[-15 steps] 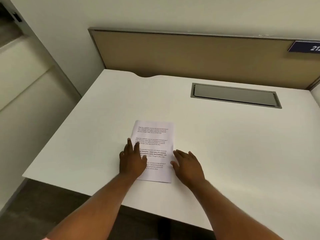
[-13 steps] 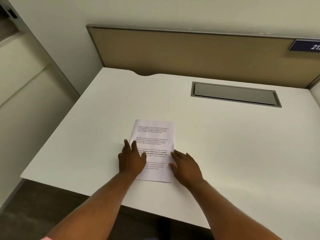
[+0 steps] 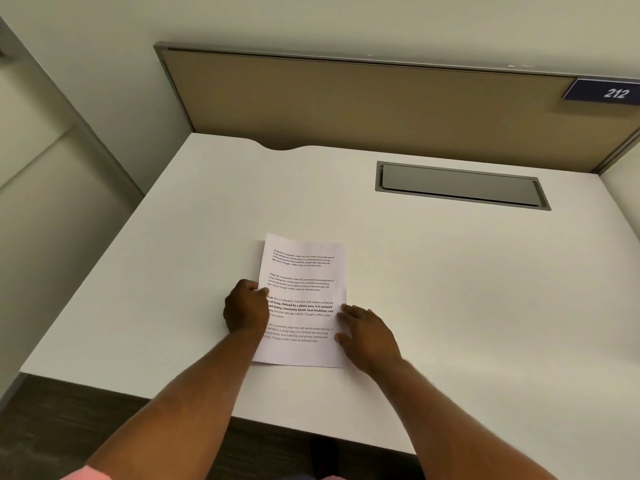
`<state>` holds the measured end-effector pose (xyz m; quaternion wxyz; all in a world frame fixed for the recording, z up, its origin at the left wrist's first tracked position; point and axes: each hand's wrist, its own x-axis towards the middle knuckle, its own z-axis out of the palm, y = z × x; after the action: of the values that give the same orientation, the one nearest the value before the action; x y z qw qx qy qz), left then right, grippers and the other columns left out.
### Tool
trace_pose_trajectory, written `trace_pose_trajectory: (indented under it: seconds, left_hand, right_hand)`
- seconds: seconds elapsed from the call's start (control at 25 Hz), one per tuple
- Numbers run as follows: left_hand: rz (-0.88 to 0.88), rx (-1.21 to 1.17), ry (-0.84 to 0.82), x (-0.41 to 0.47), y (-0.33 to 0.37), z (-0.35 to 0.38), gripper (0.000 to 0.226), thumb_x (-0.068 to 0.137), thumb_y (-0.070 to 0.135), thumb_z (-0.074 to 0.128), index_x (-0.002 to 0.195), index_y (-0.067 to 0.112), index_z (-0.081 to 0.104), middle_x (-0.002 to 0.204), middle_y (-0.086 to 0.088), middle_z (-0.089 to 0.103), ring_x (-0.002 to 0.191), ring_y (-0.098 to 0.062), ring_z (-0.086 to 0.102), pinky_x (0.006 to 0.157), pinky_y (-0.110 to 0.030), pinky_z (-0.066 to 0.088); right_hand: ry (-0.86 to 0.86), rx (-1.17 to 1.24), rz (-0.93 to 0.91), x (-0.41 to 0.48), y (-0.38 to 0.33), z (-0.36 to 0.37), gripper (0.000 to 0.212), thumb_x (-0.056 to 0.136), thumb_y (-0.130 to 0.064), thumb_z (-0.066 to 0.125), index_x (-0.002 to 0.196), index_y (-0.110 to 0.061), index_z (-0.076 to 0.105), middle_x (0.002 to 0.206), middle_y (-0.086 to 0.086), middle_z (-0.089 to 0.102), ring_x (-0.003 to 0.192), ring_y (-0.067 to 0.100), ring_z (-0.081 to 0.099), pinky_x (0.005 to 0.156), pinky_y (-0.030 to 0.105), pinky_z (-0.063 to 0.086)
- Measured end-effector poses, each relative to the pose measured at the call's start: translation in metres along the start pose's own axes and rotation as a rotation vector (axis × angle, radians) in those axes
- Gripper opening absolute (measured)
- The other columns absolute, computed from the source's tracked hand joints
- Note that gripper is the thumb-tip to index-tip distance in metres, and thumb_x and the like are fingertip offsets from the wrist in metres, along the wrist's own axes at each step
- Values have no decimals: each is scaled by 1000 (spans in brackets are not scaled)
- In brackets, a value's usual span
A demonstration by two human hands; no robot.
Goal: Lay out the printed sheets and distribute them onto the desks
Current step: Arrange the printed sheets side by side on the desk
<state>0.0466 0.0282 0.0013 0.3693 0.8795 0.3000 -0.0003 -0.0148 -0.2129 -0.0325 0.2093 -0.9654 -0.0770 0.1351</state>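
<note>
A printed sheet (image 3: 304, 271) with several short paragraphs of text lies on the white desk (image 3: 450, 289), near its front edge. It looks like more than one sheet stacked, as the right edge steps slightly. My left hand (image 3: 246, 306) is curled at the sheet's left edge, fingers pinching that edge. Flat beside the right edge rests my right hand (image 3: 367, 332), fingers spread and touching the paper's side.
A grey cable-tray lid (image 3: 460, 185) is set into the desk at the back right. A tan partition panel (image 3: 346, 102) stands behind the desk, with a blue "212" label (image 3: 613, 93) at its right end. Walls close off the left side.
My left hand has gone from lying flat on the sheet to curling its fingers around the left edge. The right hand has shifted slightly right, off the paper.
</note>
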Motion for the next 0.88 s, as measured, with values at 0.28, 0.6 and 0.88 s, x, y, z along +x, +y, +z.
trace_pose_trajectory:
  seconds: [0.28,0.6,0.88]
  left_hand:
    - [-24,-58,-33,4,-7,-8,11,91,31,72,90,21,76,102,-3,77,101,-32,66,100,-47,47]
    - [12,-585,-328,-5,19,-12,5,86,12,77,87,16,77,82,8,78,80,-11,72,74,-21,59]
    - [121,-667,-480,-7,83,7,10,85,11,78,88,21,78,84,11,79,83,-2,71,79,-15,52]
  right_hand:
    - [228,666,365,9,6,-14,46,90,-22,74,135,-16,64,134,-2,67,120,14,63,96,22,43]
    - [343,1120,546,20,18,-36,54,87,-12,75,138,-8,57,127,6,67,116,23,65,106,44,50]
    - [485,1137,564,16,52,-81,41,86,-7,74,126,-6,64,102,4,72,95,26,68,96,50,56]
